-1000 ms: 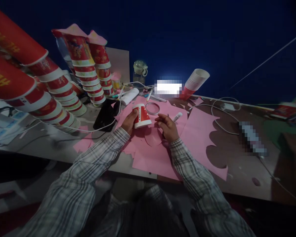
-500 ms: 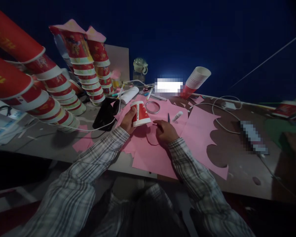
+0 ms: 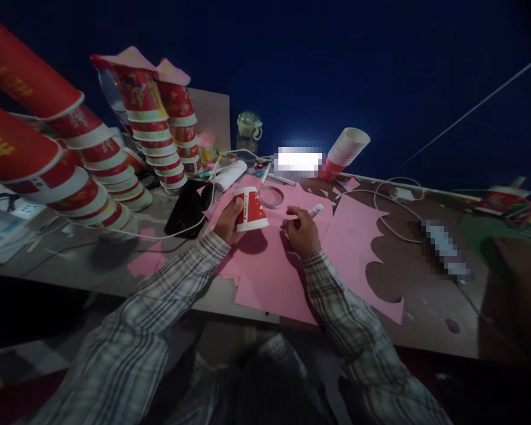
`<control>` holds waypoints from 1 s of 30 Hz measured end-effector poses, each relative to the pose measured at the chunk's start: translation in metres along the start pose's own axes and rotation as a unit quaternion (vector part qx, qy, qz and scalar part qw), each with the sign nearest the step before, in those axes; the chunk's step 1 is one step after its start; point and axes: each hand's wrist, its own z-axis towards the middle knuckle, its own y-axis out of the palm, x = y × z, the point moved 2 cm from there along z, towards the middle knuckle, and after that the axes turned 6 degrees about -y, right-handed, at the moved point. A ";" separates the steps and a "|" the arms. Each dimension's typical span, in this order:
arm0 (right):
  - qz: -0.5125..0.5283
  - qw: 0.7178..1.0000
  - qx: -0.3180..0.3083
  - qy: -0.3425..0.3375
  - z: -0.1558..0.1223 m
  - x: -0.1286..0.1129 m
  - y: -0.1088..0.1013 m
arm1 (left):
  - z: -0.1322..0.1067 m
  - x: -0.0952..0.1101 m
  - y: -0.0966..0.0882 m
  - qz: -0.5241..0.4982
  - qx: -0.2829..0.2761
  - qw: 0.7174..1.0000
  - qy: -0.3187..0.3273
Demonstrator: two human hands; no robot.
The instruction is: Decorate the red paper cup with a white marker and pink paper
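Observation:
My left hand [image 3: 227, 219] is wrapped round a red and white paper cup [image 3: 250, 209], held tilted just above the pink paper sheet [image 3: 269, 277]. My right hand [image 3: 300, 230] hovers to the right of the cup with its fingers curled and pinched together; what they hold is too small and dark to make out. A white glue stick [image 3: 316, 209] lies just beyond the right hand's fingers. A clear tape ring [image 3: 271, 196] lies on the pink paper behind the cup.
Tall leaning stacks of red paper cups [image 3: 92, 171] crowd the table's left side. A black phone [image 3: 186, 208] with a white cable lies left of the cup. A bottle [image 3: 248, 131], a lying cup stack [image 3: 347, 149], pens and another cable [image 3: 396, 206] sit behind.
My right hand has lifted from the pink cutout on the sheet and drawn towards the cup, fingers pinched. The cup has stayed in my left hand, shifting slightly.

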 end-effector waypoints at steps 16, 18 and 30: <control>-0.167 0.980 -0.067 -0.088 -0.010 -0.012 0.005 | -0.008 -0.010 -0.003 0.217 -0.144 0.961 -0.089; -0.180 0.976 -0.090 -0.089 -0.010 -0.016 0.006 | -0.007 -0.010 -0.004 0.227 -0.146 0.960 -0.083; -0.204 0.965 -0.145 -0.081 -0.012 -0.021 0.010 | -0.006 -0.013 -0.009 0.222 -0.113 0.964 -0.089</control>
